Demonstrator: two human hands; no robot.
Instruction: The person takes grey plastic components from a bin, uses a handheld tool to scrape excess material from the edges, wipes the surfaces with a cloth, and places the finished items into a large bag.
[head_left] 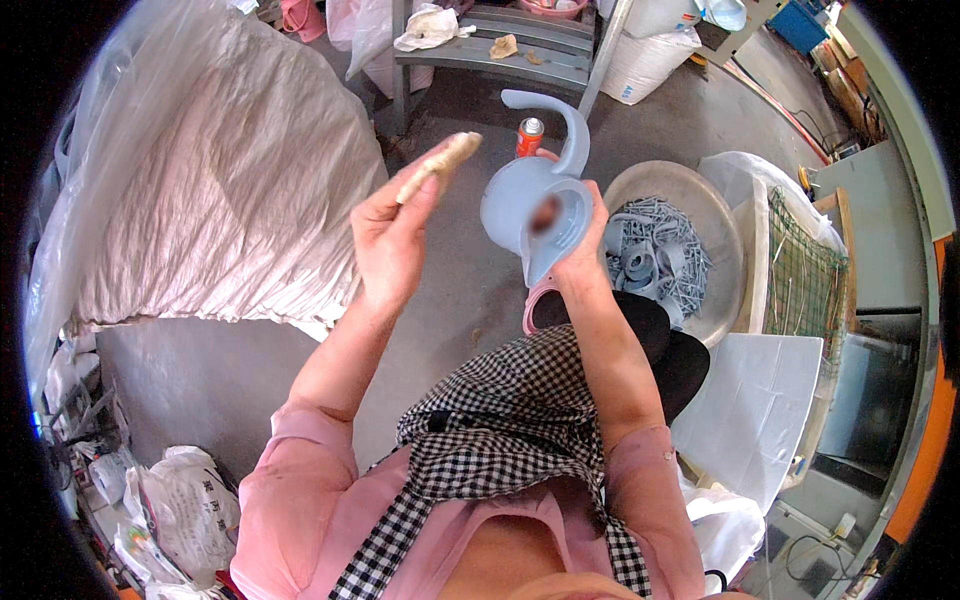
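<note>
One cloth (443, 166) in left hand (388, 245) — right hand (588, 250) holds pitcher (508, 208).

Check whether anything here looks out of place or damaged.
Tan scraps lie loose beside a crumpled white item on the grey metal stand, which looks untidy. The pale blue jug in the right hand has a handle with one free end, possibly by design.
</note>
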